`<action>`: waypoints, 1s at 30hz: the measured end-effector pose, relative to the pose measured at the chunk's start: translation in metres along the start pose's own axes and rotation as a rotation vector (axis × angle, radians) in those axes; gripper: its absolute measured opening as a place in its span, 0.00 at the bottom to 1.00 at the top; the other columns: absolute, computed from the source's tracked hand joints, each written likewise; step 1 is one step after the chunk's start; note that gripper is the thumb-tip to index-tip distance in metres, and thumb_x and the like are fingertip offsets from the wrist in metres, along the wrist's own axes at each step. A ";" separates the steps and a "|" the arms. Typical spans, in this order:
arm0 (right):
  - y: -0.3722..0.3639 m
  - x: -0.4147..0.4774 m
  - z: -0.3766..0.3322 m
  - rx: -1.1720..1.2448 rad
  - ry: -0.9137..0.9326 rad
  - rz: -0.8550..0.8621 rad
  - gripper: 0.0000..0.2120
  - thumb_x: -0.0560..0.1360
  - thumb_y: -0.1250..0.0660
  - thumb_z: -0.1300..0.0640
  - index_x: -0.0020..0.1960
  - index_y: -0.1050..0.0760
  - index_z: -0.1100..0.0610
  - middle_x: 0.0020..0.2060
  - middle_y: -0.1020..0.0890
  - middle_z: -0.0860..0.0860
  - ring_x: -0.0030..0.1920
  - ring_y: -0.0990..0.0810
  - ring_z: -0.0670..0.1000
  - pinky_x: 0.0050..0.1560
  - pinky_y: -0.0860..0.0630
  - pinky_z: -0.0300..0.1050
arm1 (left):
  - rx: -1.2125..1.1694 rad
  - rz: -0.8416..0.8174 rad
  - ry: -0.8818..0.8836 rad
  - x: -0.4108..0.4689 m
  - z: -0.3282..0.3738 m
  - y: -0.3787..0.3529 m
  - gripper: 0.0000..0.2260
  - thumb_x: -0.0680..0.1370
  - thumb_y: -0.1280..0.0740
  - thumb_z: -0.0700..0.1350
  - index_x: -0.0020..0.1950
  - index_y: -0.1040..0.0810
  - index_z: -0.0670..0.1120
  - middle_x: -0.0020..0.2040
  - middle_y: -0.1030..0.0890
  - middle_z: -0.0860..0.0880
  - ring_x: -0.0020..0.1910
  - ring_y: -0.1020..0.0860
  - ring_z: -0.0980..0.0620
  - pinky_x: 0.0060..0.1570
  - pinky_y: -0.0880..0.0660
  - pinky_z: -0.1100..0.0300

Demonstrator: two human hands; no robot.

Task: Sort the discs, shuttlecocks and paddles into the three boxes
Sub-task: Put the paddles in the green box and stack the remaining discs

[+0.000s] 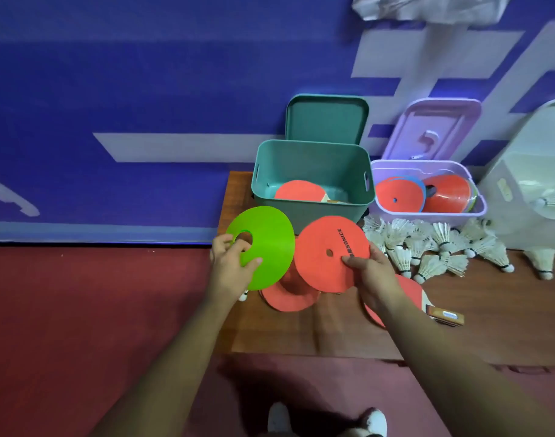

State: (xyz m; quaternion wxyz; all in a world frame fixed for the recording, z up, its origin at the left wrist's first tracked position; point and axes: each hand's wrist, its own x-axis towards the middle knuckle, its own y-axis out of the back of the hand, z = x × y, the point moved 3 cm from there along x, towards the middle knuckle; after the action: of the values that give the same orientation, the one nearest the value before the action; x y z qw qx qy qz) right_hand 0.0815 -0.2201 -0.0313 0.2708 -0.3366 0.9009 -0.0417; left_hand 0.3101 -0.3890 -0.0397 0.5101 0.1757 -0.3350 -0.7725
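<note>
Hands gripping green disc (266, 247) and red disc (329, 253) above wooden board (490, 310) on red floor (81, 310) beside blue wall (144, 89)

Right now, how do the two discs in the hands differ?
The green disc, in the left hand, has a wide centre hole and no visible print. The orange disc, in the right hand, has a small hole and black lettering. Both are flat, round and held by the edge.
</note>
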 end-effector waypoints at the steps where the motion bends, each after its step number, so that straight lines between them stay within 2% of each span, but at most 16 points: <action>1: 0.003 -0.001 -0.014 0.000 0.034 -0.003 0.20 0.70 0.35 0.74 0.60 0.24 0.61 0.52 0.17 0.61 0.48 0.19 0.58 0.50 0.23 0.51 | -0.010 -0.002 -0.027 0.006 0.015 0.002 0.13 0.67 0.22 0.44 0.47 0.20 0.43 0.60 0.31 0.41 0.64 0.31 0.42 0.66 0.35 0.54; 6: 0.033 -0.003 -0.081 0.000 0.155 0.046 0.18 0.70 0.34 0.73 0.58 0.23 0.60 0.49 0.17 0.62 0.45 0.18 0.57 0.49 0.23 0.54 | -0.040 -0.038 -0.140 0.036 0.099 -0.003 0.13 0.70 0.23 0.45 0.51 0.20 0.43 0.61 0.32 0.42 0.65 0.33 0.46 0.67 0.38 0.59; 9: 0.064 0.002 -0.116 0.001 0.210 0.096 0.17 0.71 0.35 0.73 0.53 0.22 0.56 0.46 0.16 0.58 0.44 0.18 0.56 0.49 0.22 0.53 | -0.085 -0.049 -0.190 0.058 0.145 -0.026 0.14 0.68 0.22 0.44 0.51 0.20 0.42 0.58 0.31 0.42 0.62 0.29 0.42 0.69 0.35 0.52; 11: 0.090 0.013 -0.133 -0.019 0.222 0.140 0.17 0.70 0.34 0.73 0.54 0.22 0.56 0.46 0.15 0.56 0.44 0.18 0.56 0.48 0.21 0.51 | -0.105 -0.060 -0.212 0.071 0.171 -0.045 0.15 0.68 0.22 0.45 0.51 0.20 0.44 0.57 0.31 0.44 0.60 0.27 0.41 0.67 0.33 0.47; 15: 0.146 0.048 -0.153 -0.062 0.192 0.207 0.18 0.70 0.33 0.71 0.58 0.23 0.59 0.50 0.16 0.61 0.45 0.18 0.58 0.46 0.23 0.54 | -0.102 -0.078 -0.241 0.091 0.215 -0.092 0.14 0.68 0.22 0.46 0.50 0.20 0.45 0.58 0.31 0.43 0.60 0.27 0.41 0.66 0.33 0.47; 20: 0.202 0.117 -0.172 -0.134 0.147 0.270 0.15 0.70 0.33 0.71 0.54 0.22 0.58 0.45 0.15 0.58 0.43 0.18 0.57 0.48 0.21 0.53 | -0.084 -0.070 -0.186 0.115 0.251 -0.157 0.13 0.69 0.23 0.45 0.50 0.20 0.44 0.59 0.31 0.42 0.64 0.30 0.44 0.68 0.34 0.50; 24: 0.236 0.182 -0.191 -0.217 0.134 0.278 0.15 0.70 0.33 0.71 0.54 0.22 0.57 0.45 0.16 0.58 0.41 0.19 0.56 0.43 0.23 0.48 | -0.053 -0.040 -0.139 0.136 0.272 -0.205 0.13 0.69 0.23 0.44 0.51 0.20 0.44 0.59 0.30 0.42 0.65 0.30 0.44 0.68 0.35 0.49; 27: 0.257 0.222 -0.201 -0.316 0.124 0.265 0.16 0.69 0.33 0.69 0.52 0.23 0.53 0.46 0.16 0.57 0.45 0.18 0.58 0.48 0.21 0.53 | -0.036 -0.038 -0.085 0.145 0.282 -0.235 0.14 0.69 0.23 0.44 0.51 0.20 0.43 0.59 0.30 0.42 0.65 0.30 0.45 0.68 0.35 0.50; 30: 0.266 0.254 -0.205 -0.380 0.100 0.251 0.19 0.69 0.31 0.68 0.57 0.23 0.54 0.48 0.17 0.54 0.49 0.18 0.58 0.53 0.21 0.53 | 0.006 -0.026 -0.064 0.152 0.291 -0.258 0.15 0.68 0.22 0.44 0.52 0.19 0.42 0.59 0.29 0.41 0.64 0.30 0.43 0.68 0.35 0.49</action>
State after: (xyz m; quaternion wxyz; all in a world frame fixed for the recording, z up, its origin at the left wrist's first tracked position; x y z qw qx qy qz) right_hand -0.3386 -0.1974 -0.0427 0.1605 -0.2645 0.9397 0.1458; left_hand -0.1049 -0.3624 -0.0008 0.4884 0.1569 -0.3512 -0.7833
